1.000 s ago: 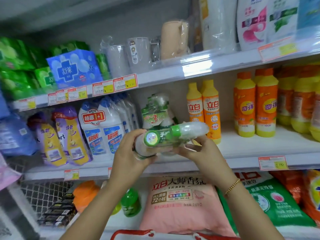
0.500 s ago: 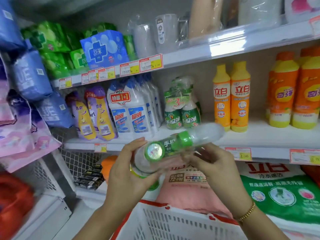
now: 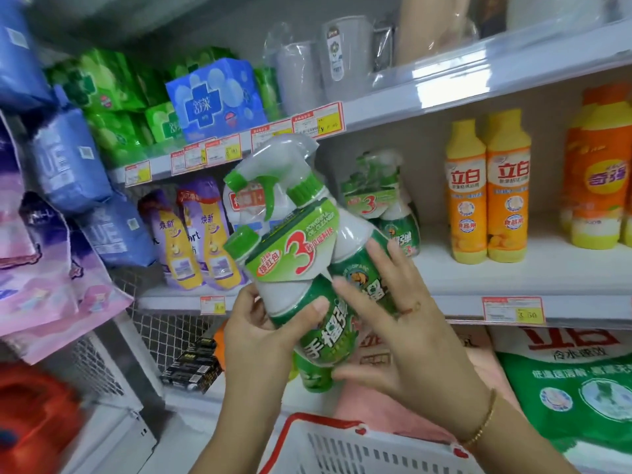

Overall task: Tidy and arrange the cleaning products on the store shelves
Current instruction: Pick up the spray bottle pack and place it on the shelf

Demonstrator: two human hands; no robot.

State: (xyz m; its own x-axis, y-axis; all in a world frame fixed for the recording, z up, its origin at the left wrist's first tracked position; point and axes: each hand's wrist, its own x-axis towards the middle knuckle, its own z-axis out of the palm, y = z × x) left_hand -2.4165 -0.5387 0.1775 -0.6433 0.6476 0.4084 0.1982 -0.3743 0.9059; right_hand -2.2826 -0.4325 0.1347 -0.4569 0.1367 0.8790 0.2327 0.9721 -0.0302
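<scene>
Holds a shrink-wrapped cleaner pack at mid-frame, in front of the middle shelf and clear of it, tilted with the green-and-white spray head toward 11 o'clock and the bottle bases toward 5 o'clock. Grips the pack's lower half with the left hand from 8 o'clock, thumb curled across the front label and the other digits wrapped out of sight behind. Lays the right hand against the pack from 4 o'clock, fingers spread and nearly straight on the right-hand bottle, thumb tucked in near the base. Wears a thin gold bracelet at that wrist. Faces a matching pack standing upright on the middle shelf at 2 o'clock of the held one, just behind it. Further along the same shelf at 3 o'clock, upright and side by side: yellow-and-orange bottles. At 9 o'clock, leaning at the shelf's left end: purple pouches. At 6 o'clock, below both wrists: a white basket with a red rim.
</scene>
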